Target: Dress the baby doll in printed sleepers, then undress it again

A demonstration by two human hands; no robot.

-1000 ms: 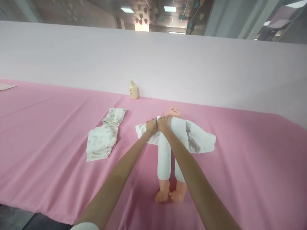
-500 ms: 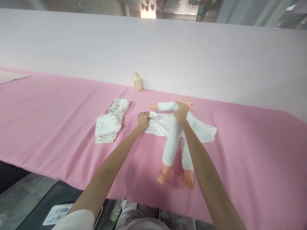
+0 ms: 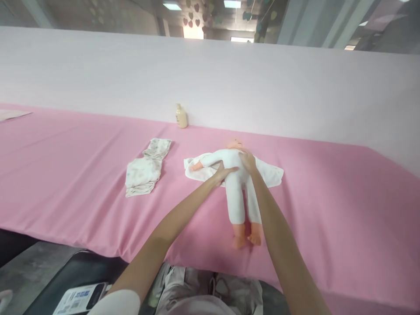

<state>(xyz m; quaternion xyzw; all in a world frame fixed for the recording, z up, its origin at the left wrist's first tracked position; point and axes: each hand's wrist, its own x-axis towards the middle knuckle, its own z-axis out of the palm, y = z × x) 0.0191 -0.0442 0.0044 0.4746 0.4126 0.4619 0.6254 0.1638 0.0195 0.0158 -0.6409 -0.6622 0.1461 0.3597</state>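
Observation:
A baby doll (image 3: 234, 188) with a white cloth body lies face up, its head away from me and its bare feet toward me. Under it a white baby garment (image 3: 271, 173) is spread out to both sides. My left hand (image 3: 224, 172) grips the doll's trunk at the left, thumb across its belly and fingers partly hidden beside it. On the other side of the chest, my right hand (image 3: 248, 161) holds the doll near its shoulder; the doll's arm there is hidden. The doll's other arm stretches left over the garment.
Two folded patterned baby clothes (image 3: 144, 172) lie left of the doll on the pink cover (image 3: 82, 175). A pump bottle (image 3: 181, 117) stands by the white wall (image 3: 210, 78). At the far left lies a pale cloth (image 3: 13, 114). A phone (image 3: 78, 299) rests below the table edge.
The doll has rolled from a tilted pose onto its back, over the garment's left part. My left hand has left the garment's left end and moved right onto the doll.

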